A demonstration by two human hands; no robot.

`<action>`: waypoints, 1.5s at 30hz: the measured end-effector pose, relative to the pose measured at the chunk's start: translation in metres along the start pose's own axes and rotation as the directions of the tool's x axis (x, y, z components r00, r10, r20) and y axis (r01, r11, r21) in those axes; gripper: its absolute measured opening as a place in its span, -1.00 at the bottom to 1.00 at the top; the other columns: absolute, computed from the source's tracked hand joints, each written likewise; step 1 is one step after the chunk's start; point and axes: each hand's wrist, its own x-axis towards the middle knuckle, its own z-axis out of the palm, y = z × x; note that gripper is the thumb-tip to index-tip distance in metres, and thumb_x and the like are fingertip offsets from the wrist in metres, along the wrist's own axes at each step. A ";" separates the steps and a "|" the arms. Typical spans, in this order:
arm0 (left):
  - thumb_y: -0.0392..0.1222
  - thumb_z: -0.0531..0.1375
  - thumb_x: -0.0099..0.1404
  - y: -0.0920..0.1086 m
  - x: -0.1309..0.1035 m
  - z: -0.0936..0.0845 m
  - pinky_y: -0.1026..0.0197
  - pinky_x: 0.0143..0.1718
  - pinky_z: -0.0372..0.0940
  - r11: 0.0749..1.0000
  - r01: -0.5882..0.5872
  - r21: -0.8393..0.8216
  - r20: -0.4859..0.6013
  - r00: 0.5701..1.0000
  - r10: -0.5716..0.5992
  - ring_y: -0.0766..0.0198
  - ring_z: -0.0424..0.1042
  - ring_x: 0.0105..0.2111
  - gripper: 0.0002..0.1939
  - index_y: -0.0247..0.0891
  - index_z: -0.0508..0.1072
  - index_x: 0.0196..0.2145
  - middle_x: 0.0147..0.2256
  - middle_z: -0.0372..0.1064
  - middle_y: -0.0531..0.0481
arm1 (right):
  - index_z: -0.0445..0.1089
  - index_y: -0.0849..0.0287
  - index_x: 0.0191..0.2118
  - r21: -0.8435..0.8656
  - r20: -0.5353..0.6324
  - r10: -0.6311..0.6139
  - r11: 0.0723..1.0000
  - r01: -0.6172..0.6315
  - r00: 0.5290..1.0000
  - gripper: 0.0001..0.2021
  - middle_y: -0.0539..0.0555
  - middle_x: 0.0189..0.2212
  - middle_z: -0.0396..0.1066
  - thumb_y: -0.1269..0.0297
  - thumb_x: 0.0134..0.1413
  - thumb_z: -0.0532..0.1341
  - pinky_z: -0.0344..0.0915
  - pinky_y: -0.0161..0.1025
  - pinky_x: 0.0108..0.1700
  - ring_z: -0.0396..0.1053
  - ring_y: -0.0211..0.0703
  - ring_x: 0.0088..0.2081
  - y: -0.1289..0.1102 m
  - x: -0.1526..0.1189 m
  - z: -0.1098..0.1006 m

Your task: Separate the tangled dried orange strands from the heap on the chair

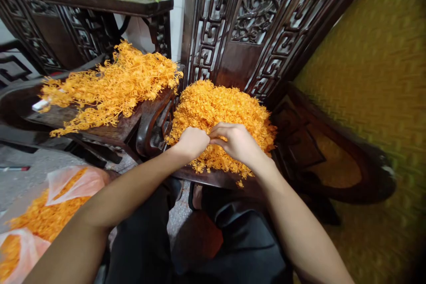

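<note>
A large heap of orange, frilly artificial flowers (222, 106) lies on the seat of a dark carved wooden chair. Over the front of this heap my two hands meet at the fingertips. My left hand (195, 142) is closed, its fingers curled, and what it holds is hidden. My right hand (236, 141) has thumb and fingers pinched together against the left one; anything between them is too small to make out. On the dark wooden surface to the left lies a spread of orange flower strands (123, 84).
Pink-white plastic bags (76, 182) with orange pieces stand on the floor at lower left. A small wooden table (100, 3) with green stems is at upper left. Carved panels rise behind the heap; a curved armrest (376, 173) and woven yellow surface (372, 66) are at right.
</note>
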 end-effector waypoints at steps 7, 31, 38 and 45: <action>-0.44 0.02 0.36 0.000 -0.013 -0.020 -0.05 -0.18 0.47 1.000 -0.018 0.009 -0.026 0.999 0.019 -0.18 0.60 -0.12 -0.64 -0.42 0.61 -0.12 -0.21 0.57 -0.39 | 0.56 0.18 -0.44 0.401 -0.297 0.489 0.843 -0.358 0.820 -0.81 0.09 -0.42 0.57 0.18 -0.07 0.47 0.39 -0.12 -0.26 0.48 -0.10 -0.38 0.023 -0.007 -0.015; -0.44 0.13 0.28 -0.012 -0.006 -0.001 0.08 -0.16 0.46 0.993 -0.101 0.057 -0.074 0.992 0.105 -0.03 0.62 -0.17 -0.72 -0.44 0.64 -0.18 -0.28 0.57 -0.37 | 0.47 0.32 0.15 0.201 -0.540 0.406 0.913 -0.356 0.737 -0.57 0.33 0.04 0.54 0.24 0.24 0.18 0.29 0.13 0.29 0.50 0.07 0.11 0.088 0.026 0.017; -0.30 0.11 0.34 -0.012 -0.005 -0.003 0.05 -0.16 0.42 0.969 -0.245 -0.033 -0.095 0.966 0.241 0.03 0.58 -0.26 -0.75 -0.40 0.60 -0.21 -0.29 0.56 -0.29 | 0.61 0.15 -0.07 0.623 0.038 0.285 0.743 -0.245 0.958 -0.55 0.16 -0.21 0.63 -0.01 -0.04 0.45 0.55 -0.01 -0.11 0.59 -0.02 -0.20 0.035 0.004 -0.005; -0.08 0.27 0.32 0.002 -0.006 -0.019 0.26 -0.46 0.11 0.764 -0.237 -0.601 -0.035 0.962 0.271 0.40 0.12 -0.57 -0.67 -0.26 0.28 -0.50 -0.59 0.12 0.18 | 0.58 0.21 -0.38 0.864 -0.319 0.703 0.492 -0.110 0.636 -0.70 0.06 -0.46 0.55 0.25 -0.34 0.54 0.46 -0.20 -0.41 0.46 -0.20 -0.49 0.054 0.017 -0.004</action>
